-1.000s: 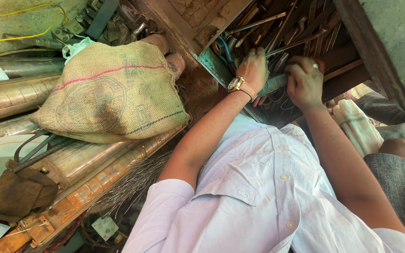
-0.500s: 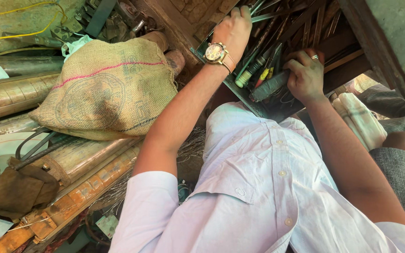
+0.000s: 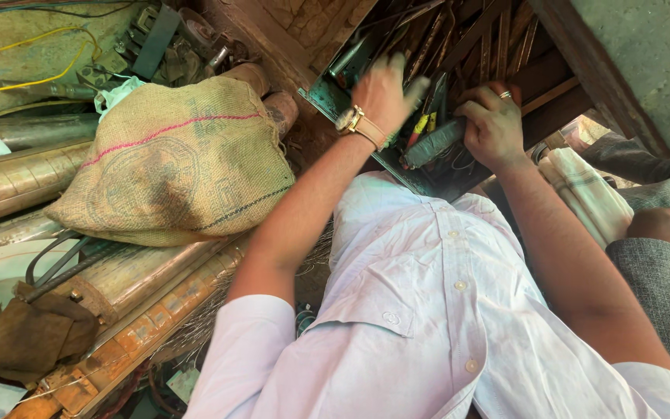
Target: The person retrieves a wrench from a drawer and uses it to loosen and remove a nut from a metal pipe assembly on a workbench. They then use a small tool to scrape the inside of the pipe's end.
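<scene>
Two hands are deep in a wooden tool drawer (image 3: 560, 93) crammed with long metal tools (image 3: 498, 43). The left hand (image 3: 385, 89), with a wristwatch (image 3: 350, 120) on its wrist, is blurred over the tools near the drawer's left edge; its fingers look spread and loose, though I cannot tell whether they hold anything. The right hand (image 3: 494, 124), wearing a ring (image 3: 505, 95), is clamped on a dark, taped tool handle (image 3: 436, 143) lying at the drawer's front edge, beside yellow- and red-handled tools (image 3: 420, 124). Judging by this, the sorting is midway: one tool is gripped but not yet lifted out, and the rest lie unsorted in the drawer. A burlap sack (image 3: 172, 163) rests on metal pipes (image 3: 9, 186) to the left.
</scene>
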